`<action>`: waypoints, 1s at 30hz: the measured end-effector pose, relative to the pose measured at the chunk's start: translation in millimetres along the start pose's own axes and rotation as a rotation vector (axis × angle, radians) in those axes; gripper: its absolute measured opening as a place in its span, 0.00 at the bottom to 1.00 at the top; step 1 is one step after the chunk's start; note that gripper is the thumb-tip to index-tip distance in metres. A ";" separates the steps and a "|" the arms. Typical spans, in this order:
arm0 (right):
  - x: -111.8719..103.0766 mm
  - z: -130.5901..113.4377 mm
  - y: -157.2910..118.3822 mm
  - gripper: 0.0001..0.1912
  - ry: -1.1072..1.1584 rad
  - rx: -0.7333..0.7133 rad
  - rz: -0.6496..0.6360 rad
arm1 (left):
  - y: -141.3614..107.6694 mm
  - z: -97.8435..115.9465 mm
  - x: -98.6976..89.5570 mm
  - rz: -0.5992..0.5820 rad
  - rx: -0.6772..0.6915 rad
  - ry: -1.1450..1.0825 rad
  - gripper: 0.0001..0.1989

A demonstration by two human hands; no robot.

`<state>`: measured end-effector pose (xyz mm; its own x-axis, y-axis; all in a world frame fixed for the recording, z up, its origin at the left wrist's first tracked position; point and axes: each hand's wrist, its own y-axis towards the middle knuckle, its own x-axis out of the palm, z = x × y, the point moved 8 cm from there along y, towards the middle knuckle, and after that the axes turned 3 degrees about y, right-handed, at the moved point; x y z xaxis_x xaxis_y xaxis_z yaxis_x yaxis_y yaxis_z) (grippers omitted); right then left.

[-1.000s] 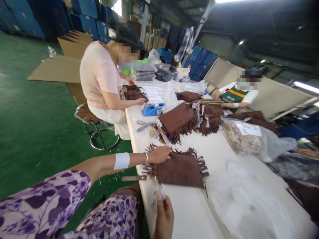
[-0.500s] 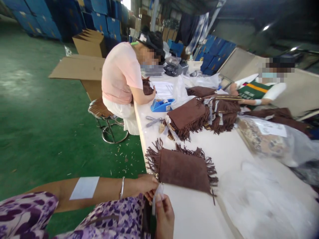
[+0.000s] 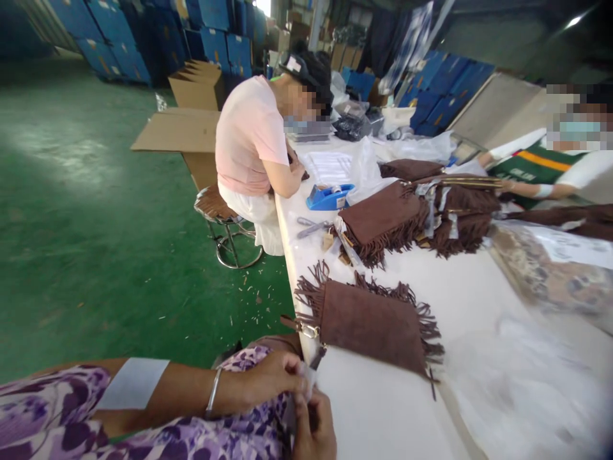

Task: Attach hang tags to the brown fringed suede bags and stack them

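A brown fringed bag (image 3: 371, 326) lies flat on the white table (image 3: 364, 409), with a metal clasp (image 3: 310, 331) at its left corner. Just below that corner, my left hand (image 3: 282, 377) pinches a small translucent wrapping piece (image 3: 309, 377) between thumb and fingers. My right hand (image 3: 313, 425) is at the bottom, its fingertips closed on the lower part of the same piece. Both hands are close together at the table's edge, over my lap. What the wrapping covers is too small to tell.
More brown fringed bags (image 3: 383, 220) lie further up the table, near a blue tape dispenser (image 3: 330, 197) and scissors (image 3: 311, 227). Clear plastic bags (image 3: 522, 383) spread at the right. One person (image 3: 251, 140) sits at the left edge, another (image 3: 541, 166) across the table.
My left hand has moved down and away from the bag's clasp, which now shows. The view has shifted, so the table's things sit further right. The seated person's arms have drawn in.
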<state>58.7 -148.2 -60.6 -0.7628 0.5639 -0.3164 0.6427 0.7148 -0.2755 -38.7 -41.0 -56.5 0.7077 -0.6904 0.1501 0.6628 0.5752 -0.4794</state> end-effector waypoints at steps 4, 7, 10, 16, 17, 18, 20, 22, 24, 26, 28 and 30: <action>-23.0 -1.9 21.4 0.23 -0.182 0.054 0.013 | 6.2 -9.6 -28.4 0.114 0.041 0.143 0.13; -29.9 -16.4 46.6 0.24 -0.398 0.070 -0.018 | 8.6 -1.1 -40.0 0.052 0.133 0.326 0.12; -13.0 -36.6 67.1 0.22 -0.534 0.044 -0.065 | 7.5 15.4 -42.4 -0.026 0.226 0.505 0.12; 5.7 -31.4 80.1 0.16 -0.352 0.155 -0.137 | 5.2 45.8 -40.7 -0.109 0.437 0.830 0.14; 7.4 -25.2 78.4 0.17 -0.208 0.207 -0.183 | 5.9 46.2 -40.7 -0.118 0.446 0.872 0.13; 9.9 -19.3 75.3 0.18 -0.024 0.271 -0.230 | 6.9 45.0 -40.9 -0.125 0.441 0.902 0.11; 15.6 -11.5 67.5 0.21 0.344 0.396 -0.287 | 9.6 39.1 -41.8 -0.137 0.394 0.914 0.09; 19.0 -7.8 61.4 0.23 0.533 0.469 -0.283 | 11.2 33.3 -42.5 -0.145 0.347 0.872 0.11; 20.3 -5.7 58.4 0.23 0.587 0.486 -0.244 | 11.1 30.9 -42.1 -0.151 0.335 0.827 0.12; 21.0 -4.9 57.1 0.23 0.601 0.481 -0.200 | 10.3 31.8 -42.0 -0.151 0.347 0.804 0.13; 21.7 -5.0 56.2 0.23 0.602 0.472 -0.165 | 9.5 34.1 -42.2 -0.151 0.356 0.795 0.13; 22.8 -5.4 54.8 0.23 0.617 0.476 -0.139 | 9.4 36.2 -43.1 -0.149 0.352 0.791 0.12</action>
<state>76.2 -93.9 -78.0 -0.6503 0.7093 0.2720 0.3932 0.6206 -0.6784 -54.1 10.0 -36.1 0.3178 -0.7955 -0.5160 0.8640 0.4671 -0.1880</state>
